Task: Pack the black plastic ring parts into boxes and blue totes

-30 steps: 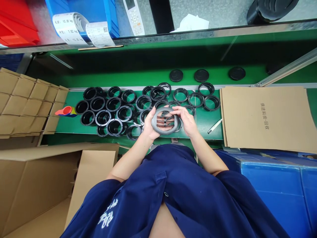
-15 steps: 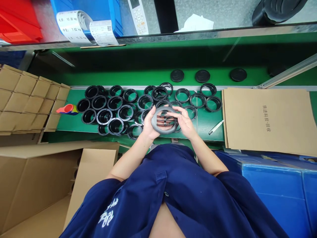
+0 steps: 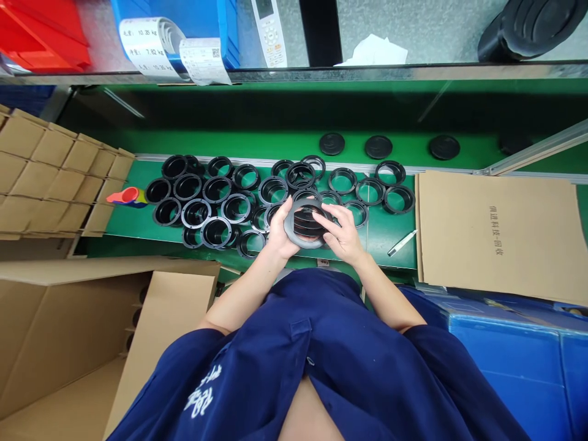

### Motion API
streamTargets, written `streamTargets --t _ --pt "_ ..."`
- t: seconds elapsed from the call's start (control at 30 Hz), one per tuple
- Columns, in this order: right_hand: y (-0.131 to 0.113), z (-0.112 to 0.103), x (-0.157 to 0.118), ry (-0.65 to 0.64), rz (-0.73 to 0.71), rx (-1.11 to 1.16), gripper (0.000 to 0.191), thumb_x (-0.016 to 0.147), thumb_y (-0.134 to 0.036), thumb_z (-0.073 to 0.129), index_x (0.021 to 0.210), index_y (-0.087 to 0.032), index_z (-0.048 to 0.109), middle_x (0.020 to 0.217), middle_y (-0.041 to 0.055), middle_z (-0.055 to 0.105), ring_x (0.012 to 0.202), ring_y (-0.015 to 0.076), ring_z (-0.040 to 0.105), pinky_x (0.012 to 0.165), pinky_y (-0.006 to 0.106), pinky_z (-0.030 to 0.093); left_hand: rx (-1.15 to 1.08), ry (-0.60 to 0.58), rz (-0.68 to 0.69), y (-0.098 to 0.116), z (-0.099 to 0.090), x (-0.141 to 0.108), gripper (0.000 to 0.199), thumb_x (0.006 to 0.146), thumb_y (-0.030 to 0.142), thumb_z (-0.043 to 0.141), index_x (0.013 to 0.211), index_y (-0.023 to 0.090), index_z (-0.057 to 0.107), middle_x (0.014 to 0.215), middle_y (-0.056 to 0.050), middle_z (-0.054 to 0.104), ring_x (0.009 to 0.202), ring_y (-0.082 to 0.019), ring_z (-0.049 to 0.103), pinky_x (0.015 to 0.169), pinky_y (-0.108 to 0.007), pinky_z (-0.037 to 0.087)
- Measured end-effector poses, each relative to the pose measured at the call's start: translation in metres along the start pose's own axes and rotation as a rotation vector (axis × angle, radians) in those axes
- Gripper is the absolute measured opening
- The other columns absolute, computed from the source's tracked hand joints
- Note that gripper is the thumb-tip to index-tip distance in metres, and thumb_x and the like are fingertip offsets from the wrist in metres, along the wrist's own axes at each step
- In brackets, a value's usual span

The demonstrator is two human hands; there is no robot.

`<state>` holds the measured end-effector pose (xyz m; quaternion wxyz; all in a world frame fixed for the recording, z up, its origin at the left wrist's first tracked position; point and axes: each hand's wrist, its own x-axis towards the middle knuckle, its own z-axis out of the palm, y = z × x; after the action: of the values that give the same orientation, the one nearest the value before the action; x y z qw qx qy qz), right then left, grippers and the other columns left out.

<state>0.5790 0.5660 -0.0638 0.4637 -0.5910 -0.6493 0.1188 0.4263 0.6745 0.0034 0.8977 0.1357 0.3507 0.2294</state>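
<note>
A dark ring-shaped part (image 3: pixel 294 229) with a grey rim is held up over the front edge of the green table. My left hand (image 3: pixel 280 233) grips it from the left side, fingers partly hidden behind it. On the other side my right hand (image 3: pixel 343 233) touches its right edge, with the fingers spread and some reaching over the opening; whether they grip it is unclear. Many black rings stand close behind and left of the hands, among them a shiny one (image 3: pixel 215 245) at the front.
Flat cardboard (image 3: pixel 459 233) and a white pen (image 3: pixel 402 243) are at the right. Black discs (image 3: pixel 378 147) lie at the back. Stacked cartons (image 3: pixel 59 177) and an open box (image 3: pixel 179 306) are at left; a blue container (image 3: pixel 505 355) stands at lower right. A shelf edge (image 3: pixel 367 73) crosses above.
The held ring has tilted, and its opening now looks dark. My right hand's fingers have shifted on it. The whole view has moved slightly.
</note>
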Motion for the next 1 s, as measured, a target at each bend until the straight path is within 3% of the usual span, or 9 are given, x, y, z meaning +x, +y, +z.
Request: streamTargets --t 0.2,0.3,0.4,0.47,0.53,0.6,0.67,0.77,1.0 --pt "0.006 0.007 0.001 -0.073 -0.12 -0.022 0.074 0.093 -0.073 0.054 0.151 -0.026 0.055 0.149 0.01 0.057 0.142 0.0328 0.044 0.123 0.054 0.037 -0.061 0.002 0.094 0.001 0.006 0.004 0.049 0.103 0.05 0.046 0.12 0.011 0.071 0.104 -0.012 0.078 0.103 -0.027 0.073 0.098 -0.042 0.058" --pt "0.006 0.013 0.003 -0.038 -0.04 0.042 0.065 0.094 -0.066 0.058 0.145 -0.025 0.061 0.145 0.0108 0.061 0.141 0.0323 0.048 0.122 0.054 0.038 -0.079 -0.011 0.095 0.0 0.008 0.003 0.054 0.103 0.057 0.043 0.118 0.013 0.071 0.107 -0.012 0.077 0.107 -0.027 0.072 0.101 -0.042 0.057" --pt "0.001 0.018 0.006 0.093 0.205 0.257 0.06 0.095 -0.069 0.053 0.13 -0.024 0.071 0.134 0.0108 0.068 0.131 0.0323 0.058 0.116 0.054 0.045 -0.018 -0.043 0.106 -0.002 0.005 0.001 0.054 0.1 0.062 0.049 0.128 0.019 0.068 0.124 -0.012 0.073 0.121 -0.028 0.066 0.107 -0.045 0.053" --pt "-0.005 0.02 0.01 0.215 0.465 0.525 0.064 0.095 -0.075 0.047 0.121 -0.022 0.072 0.123 0.0103 0.073 0.12 0.0307 0.066 0.107 0.052 0.054 0.07 -0.084 0.169 -0.004 0.001 -0.002 0.049 0.094 0.049 0.066 0.138 0.026 0.063 0.139 -0.009 0.066 0.134 -0.026 0.058 0.114 -0.043 0.047" --pt "-0.013 0.021 0.015 0.264 0.68 0.876 0.066 0.095 -0.077 0.043 0.117 -0.022 0.071 0.117 0.0092 0.075 0.112 0.0278 0.069 0.097 0.047 0.06 0.148 -0.142 0.275 -0.006 -0.003 -0.006 0.069 0.081 0.026 0.082 0.145 0.033 0.057 0.152 -0.004 0.056 0.146 -0.024 0.046 0.121 -0.038 0.039" --pt "-0.023 0.022 0.018 0.208 0.784 1.183 0.064 0.094 -0.077 0.048 0.118 -0.022 0.069 0.118 0.0087 0.075 0.112 0.0258 0.07 0.092 0.044 0.063 0.19 -0.2 0.35 -0.007 -0.005 -0.01 0.097 0.064 0.01 0.09 0.15 0.035 0.052 0.159 -0.003 0.048 0.153 -0.025 0.036 0.124 -0.035 0.033" --pt "-0.033 0.023 0.018 0.103 0.825 1.356 0.061 0.092 -0.075 0.055 0.122 -0.023 0.068 0.119 0.0084 0.075 0.113 0.0251 0.07 0.089 0.042 0.064 0.217 -0.242 0.369 -0.006 -0.006 -0.014 0.116 0.05 0.004 0.094 0.153 0.035 0.049 0.16 -0.005 0.046 0.153 -0.03 0.035 0.124 -0.038 0.032" --pt "-0.047 0.023 0.018 0.01 0.85 1.437 0.062 0.091 -0.075 0.056 0.125 -0.024 0.067 0.121 0.0084 0.075 0.11 0.0253 0.072 0.085 0.043 0.066 0.226 -0.276 0.405 -0.005 -0.009 -0.016 0.127 0.04 0.007 0.097 0.154 0.033 0.047 0.157 -0.01 0.05 0.149 -0.035 0.041 0.122 -0.043 0.037" --pt "-0.077 0.021 0.039 0.183 0.733 1.294 0.045 0.091 -0.063 0.066 0.115 -0.025 0.069 0.123 0.0056 0.073 0.114 0.0242 0.069 0.089 0.042 0.065 0.106 -0.172 0.401 -0.003 -0.027 -0.011 0.106 0.05 0.024 0.094 0.147 0.033 0.054 0.145 -0.011 0.061 0.137 -0.039 0.054 0.11 -0.05 0.049"
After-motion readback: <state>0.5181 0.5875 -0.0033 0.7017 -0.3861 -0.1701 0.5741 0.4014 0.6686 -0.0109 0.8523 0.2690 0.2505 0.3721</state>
